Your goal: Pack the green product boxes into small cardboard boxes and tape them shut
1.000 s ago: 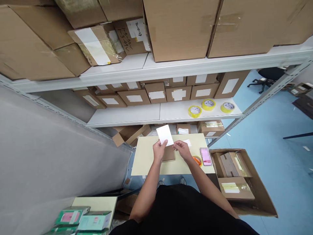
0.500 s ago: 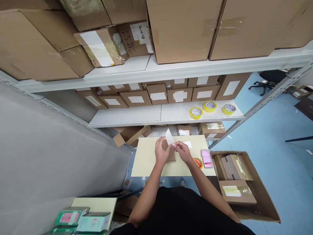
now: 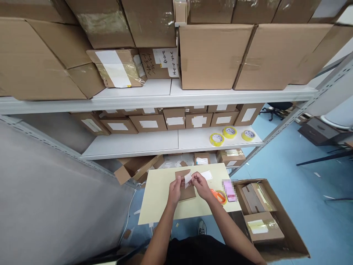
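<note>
Both my hands meet over a small pale yellow table (image 3: 157,198). My left hand (image 3: 174,187) and my right hand (image 3: 200,184) each pinch an end of a small white label (image 3: 188,179), held just above a small brown cardboard box (image 3: 186,193) lying on the table. Another white label (image 3: 206,175) lies on the table just right of my hands. An orange tape dispenser (image 3: 218,195) and a pink object (image 3: 229,186) rest near the table's right edge.
A white metal shelf rack (image 3: 176,97) stands behind the table, loaded with cardboard boxes. Three yellow tape rolls (image 3: 229,134) sit on its middle shelf. An open carton (image 3: 278,228) with small boxes is on the blue floor to the right. A grey wall runs along the left.
The white label, held up and flat a second ago, has come down toward the small box and is now between both hands. The camera has tilted upward.
</note>
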Demonstrator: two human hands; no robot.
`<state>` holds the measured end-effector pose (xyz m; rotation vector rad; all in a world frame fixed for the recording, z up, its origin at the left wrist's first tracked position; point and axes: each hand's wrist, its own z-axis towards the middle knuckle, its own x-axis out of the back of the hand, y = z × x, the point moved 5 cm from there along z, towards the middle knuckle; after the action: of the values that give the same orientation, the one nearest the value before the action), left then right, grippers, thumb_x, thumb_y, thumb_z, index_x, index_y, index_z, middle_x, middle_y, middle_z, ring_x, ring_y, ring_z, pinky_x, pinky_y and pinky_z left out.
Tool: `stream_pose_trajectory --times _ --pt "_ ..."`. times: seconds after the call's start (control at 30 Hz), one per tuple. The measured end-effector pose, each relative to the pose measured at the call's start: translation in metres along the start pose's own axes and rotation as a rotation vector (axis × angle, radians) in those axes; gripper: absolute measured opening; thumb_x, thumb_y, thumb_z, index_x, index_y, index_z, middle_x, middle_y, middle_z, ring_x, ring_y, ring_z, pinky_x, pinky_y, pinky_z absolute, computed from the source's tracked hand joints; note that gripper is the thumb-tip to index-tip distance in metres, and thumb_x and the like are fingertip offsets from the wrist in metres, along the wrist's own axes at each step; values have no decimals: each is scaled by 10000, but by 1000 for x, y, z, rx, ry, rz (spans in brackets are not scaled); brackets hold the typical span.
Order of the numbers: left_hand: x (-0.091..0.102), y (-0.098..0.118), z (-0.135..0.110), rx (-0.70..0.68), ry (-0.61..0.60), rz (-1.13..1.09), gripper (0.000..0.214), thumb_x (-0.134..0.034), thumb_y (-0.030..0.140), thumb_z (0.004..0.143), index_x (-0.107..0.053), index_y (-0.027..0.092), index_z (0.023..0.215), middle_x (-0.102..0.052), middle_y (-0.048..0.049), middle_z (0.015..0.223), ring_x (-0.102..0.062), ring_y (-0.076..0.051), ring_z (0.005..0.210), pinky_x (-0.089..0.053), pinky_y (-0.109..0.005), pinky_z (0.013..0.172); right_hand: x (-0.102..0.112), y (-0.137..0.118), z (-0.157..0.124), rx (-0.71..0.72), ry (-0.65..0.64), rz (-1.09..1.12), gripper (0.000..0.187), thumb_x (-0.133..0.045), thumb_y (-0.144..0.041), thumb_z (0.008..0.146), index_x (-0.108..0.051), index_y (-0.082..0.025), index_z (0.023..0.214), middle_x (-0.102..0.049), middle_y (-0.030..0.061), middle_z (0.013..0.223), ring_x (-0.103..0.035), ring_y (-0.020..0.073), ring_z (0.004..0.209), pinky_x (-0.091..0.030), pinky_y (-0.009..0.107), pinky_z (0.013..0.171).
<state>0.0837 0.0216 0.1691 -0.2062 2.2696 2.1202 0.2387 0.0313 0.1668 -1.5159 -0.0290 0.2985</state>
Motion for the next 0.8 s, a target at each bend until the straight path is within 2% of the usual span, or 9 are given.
stream_pose_trajectory --times 0.13,0.23,0.37,0.43,0.5,0.63,0.67,0.73,0.8 --pt "13 17 3 -74 -87 118 477 -740 628 829 -855 185 962 -821 -86 945 -757 -269 892 -615 -376 862 -21 1 6 8 80 -61 298 -678 -514 923 -580 -251 824 -634 -13 771 -612 181 747 -504 309 729" --pt "26 23 7 -133 -118 156 362 -734 548 854 -864 228 965 -826 -76 1014 -757 -270 948 -609 -373 891 -37 2 9 13 173 -112 338 -785 -529 843 -608 -243 822 -612 -22 761 -558 164 712 -472 292 692" --pt "47 14 16 -91 -225 82 375 -771 553 816 -863 223 971 -825 -74 1023 -750 -280 992 -598 -384 917 -59 11 10 6 210 -59 355 -804 -553 823 -647 -234 811 -631 -14 769 -571 168 737 -473 302 729" --pt "68 3 25 -19 -201 8 410 -802 572 777 -851 188 912 -817 -68 931 -743 -266 912 -594 -369 862 -66 19 9 9 239 -18 353 -814 -538 808 -636 -235 784 -660 -1 826 -600 179 788 -482 308 760" --pt "106 -6 36 35 -20 -100 449 -819 587 744 -818 158 878 -787 -53 845 -720 -228 821 -577 -335 791 -66 32 10 -19 313 43 358 -817 -511 784 -592 -235 746 -674 5 859 -606 179 785 -481 300 733" --pt "217 -12 43 0 604 -250 484 -792 629 713 -699 165 812 -708 0 749 -664 -161 732 -523 -263 691 -64 69 14 -102 596 146 367 -795 -421 706 -474 -245 675 -527 -53 631 -484 135 588 -394 250 572" --pt "244 -12 39 -18 716 -253 479 -781 630 716 -671 171 790 -695 8 739 -657 -157 729 -516 -257 685 -69 79 18 -109 654 152 349 -793 -397 677 -477 -248 684 -509 -61 615 -477 133 577 -390 247 561" --pt "288 -9 28 -49 834 -221 459 -765 619 730 -646 179 779 -694 5 750 -662 -164 751 -516 -260 698 -89 101 32 -137 680 164 312 -795 -357 621 -535 -249 756 -573 -51 671 -529 143 613 -424 250 577" --pt "318 -8 13 -70 853 -162 442 -757 605 745 -665 179 820 -717 -13 799 -681 -180 800 -528 -271 734 -124 127 54 -228 595 175 351 -802 -336 586 -591 -246 852 -657 -23 769 -592 161 669 -473 265 609"
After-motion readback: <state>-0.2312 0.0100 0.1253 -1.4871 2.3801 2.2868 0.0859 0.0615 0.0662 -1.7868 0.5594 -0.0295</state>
